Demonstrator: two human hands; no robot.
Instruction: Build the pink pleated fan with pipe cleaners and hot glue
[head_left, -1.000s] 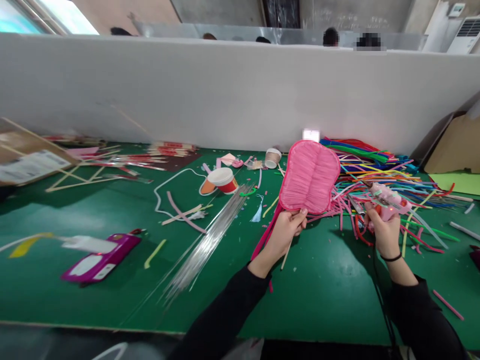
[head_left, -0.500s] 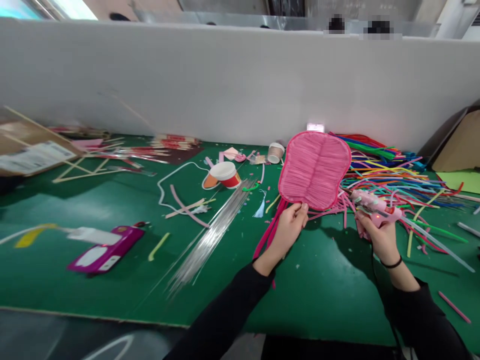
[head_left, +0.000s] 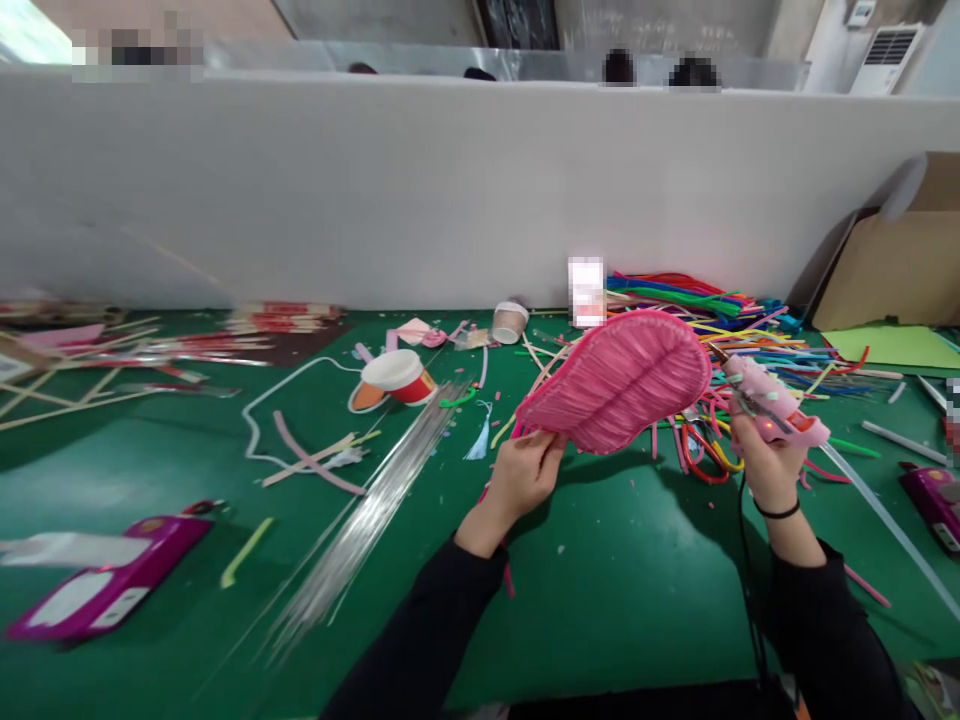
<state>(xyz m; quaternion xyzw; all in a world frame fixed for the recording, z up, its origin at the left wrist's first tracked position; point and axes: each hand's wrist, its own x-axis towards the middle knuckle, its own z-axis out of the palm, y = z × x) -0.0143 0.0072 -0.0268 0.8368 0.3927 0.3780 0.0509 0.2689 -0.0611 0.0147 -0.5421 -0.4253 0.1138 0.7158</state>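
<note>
The left hand (head_left: 519,475) is pinching at five o'clock, the left forearm (head_left: 442,605) slanting toward one; the right hand (head_left: 769,462) is gripping between three and four, the right forearm (head_left: 799,540) pointing toward eleven.

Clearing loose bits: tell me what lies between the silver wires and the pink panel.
In the head view: mainly a blue tassel, a yellow strip nearer the panel, and a green curl at the far tips of the wires.

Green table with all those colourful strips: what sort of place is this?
Probably a craft workshop: there's a heap of colourful strips and a pink glue gun in the right hand.
</note>
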